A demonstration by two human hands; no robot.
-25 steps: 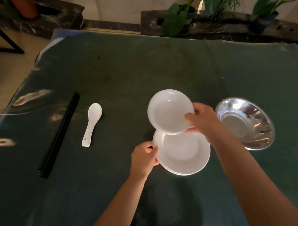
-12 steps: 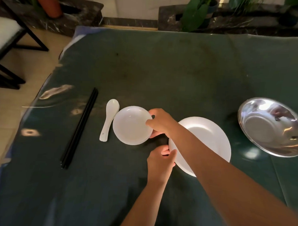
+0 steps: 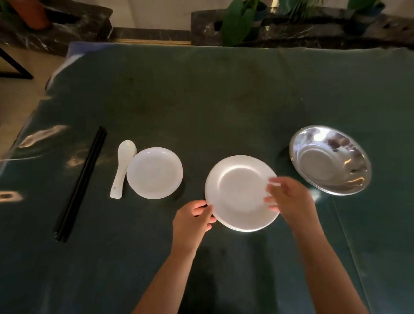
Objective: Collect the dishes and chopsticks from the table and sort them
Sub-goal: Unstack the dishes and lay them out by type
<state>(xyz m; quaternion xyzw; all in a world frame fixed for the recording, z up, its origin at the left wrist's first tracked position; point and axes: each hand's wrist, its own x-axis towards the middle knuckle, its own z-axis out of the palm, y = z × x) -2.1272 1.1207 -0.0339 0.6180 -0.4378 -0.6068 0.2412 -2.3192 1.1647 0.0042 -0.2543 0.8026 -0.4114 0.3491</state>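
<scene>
Chopsticks (image 3: 80, 184): black bundle lying at the far left of the table (image 3: 226, 98), well apart from both hands.
Spoon (image 3: 121, 168): white, just right of the chopsticks, touching or nearly touching the dish.
Dish (image 3: 154, 173): small, white, flat on the table, free of any hand.
Left hand (image 3: 191, 223): fingers curled on the plate's left rim, gripping it.
Plate (image 3: 240, 193): larger, white, between the hands.
Right hand (image 3: 290, 200): blurred, fingers over the plate's right rim; grip cannot be told.
Bowl (image 3: 329, 159): steel, far right, tilted.
</scene>
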